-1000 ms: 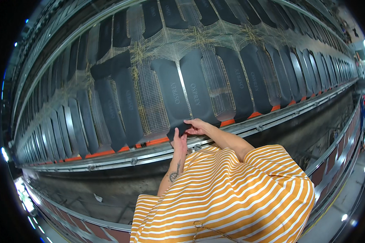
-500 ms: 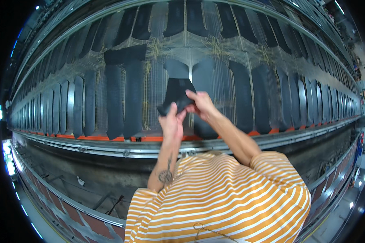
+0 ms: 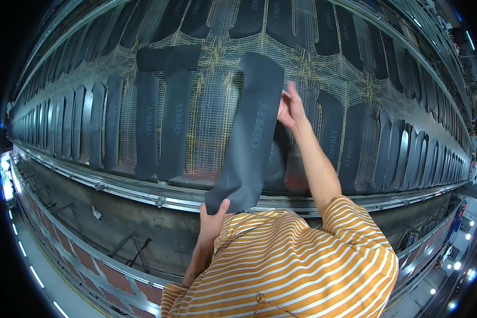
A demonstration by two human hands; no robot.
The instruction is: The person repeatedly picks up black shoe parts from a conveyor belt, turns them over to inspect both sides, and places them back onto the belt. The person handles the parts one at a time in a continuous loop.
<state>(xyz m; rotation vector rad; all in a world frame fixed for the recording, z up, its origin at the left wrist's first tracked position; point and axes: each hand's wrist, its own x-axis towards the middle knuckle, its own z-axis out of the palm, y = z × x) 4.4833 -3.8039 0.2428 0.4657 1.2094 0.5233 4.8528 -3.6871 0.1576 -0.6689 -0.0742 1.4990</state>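
Observation:
A long, dark grey flexible panel (image 3: 255, 116) with printed lettering stretches from the middle of the table toward my chest. Its near end bends over the table's front rail. My left hand (image 3: 212, 220) is closed on that near end, thumb on top and fingers beneath. Beside the panel's far right edge is my right hand (image 3: 291, 108), thumb raised apart from loosely curled fingers. Whether its fingertips touch the edge is hard to make out. Under and right of the held panel, another dark panel (image 3: 276, 164) lies partly covered.
Rows of similar dark panels, such as this one (image 3: 147, 122), lie along the long table over a mesh of yellowish threads (image 3: 209, 132). One panel (image 3: 169, 55) lies crosswise at the rows' far ends. A metal rail (image 3: 159, 200) borders the near side.
The dark panel was bunched up between both hands; now it is spread out lengthwise. My left hand has drawn back toward my body, while my right hand has moved farther out and right.

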